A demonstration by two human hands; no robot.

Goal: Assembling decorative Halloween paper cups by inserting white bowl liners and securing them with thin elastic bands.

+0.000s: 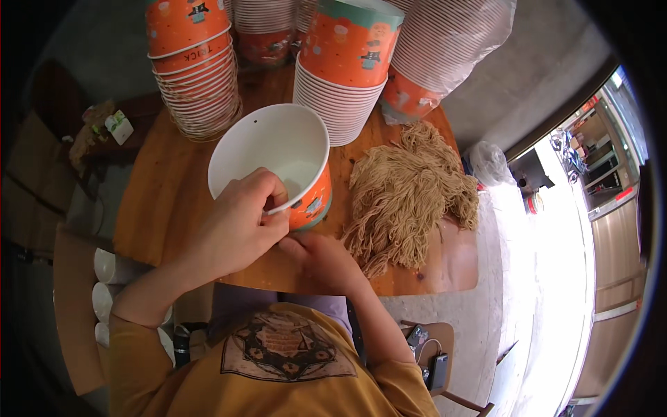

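Note:
A white-lined paper bucket [295,132] with an orange printed outside stands tilted on the wooden table in front of me, its mouth toward me. A small hole shows near its far left rim. My left hand [243,219] is closed on the near rim, fingertips inside and thumb outside. Just below and to the right, my right hand [323,260] is curled by the bucket's base, close to the table's near edge. Its fingertips are partly hidden, and what they hold cannot be made out. Right of the bucket lies a heap of tan twine strands [410,198].
Nested orange buckets [340,76] stand behind the bucket. A far-left stack [194,83] has twine loops hanging around it. Plastic-wrapped bucket stacks [445,48] rise behind. A cardboard box [76,306] with white rolls sits at lower left, a stool [434,340] at lower right.

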